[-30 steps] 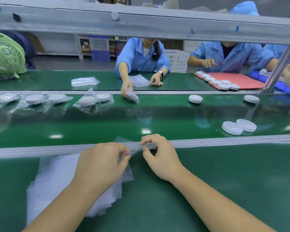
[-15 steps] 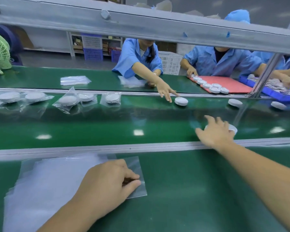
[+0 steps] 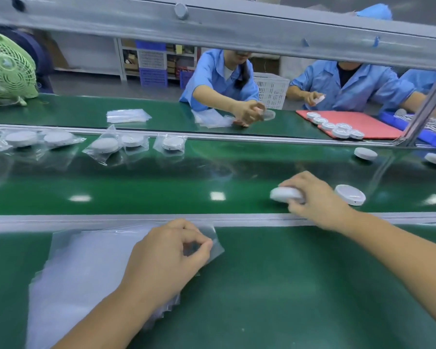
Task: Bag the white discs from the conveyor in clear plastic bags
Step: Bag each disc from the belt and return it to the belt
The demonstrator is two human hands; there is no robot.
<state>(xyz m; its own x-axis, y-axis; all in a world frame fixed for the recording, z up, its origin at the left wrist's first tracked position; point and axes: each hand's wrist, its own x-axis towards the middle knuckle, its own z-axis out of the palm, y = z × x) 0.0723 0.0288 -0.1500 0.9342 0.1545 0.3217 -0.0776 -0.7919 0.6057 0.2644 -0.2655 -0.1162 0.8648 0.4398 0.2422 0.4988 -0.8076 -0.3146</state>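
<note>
Clear plastic bags (image 3: 86,273) lie stacked on the green bench (image 3: 300,285) nearest you. Your left hand (image 3: 166,258) pinches the top bag (image 3: 218,249) at its corner between thumb and fingers, probably to peel off one sheet and have it ready. Your right hand (image 3: 315,200) reaches over the rail (image 3: 136,219) onto the conveyor (image 3: 161,187), fingers curled round a white disc (image 3: 285,194), with a second disc (image 3: 350,195) just beside. The held disc is blurred, so you can't tell if it's lifted. Farther off are bagged discs (image 3: 103,146) and workers (image 3: 219,79) cut off by the beam (image 3: 212,26).
</note>
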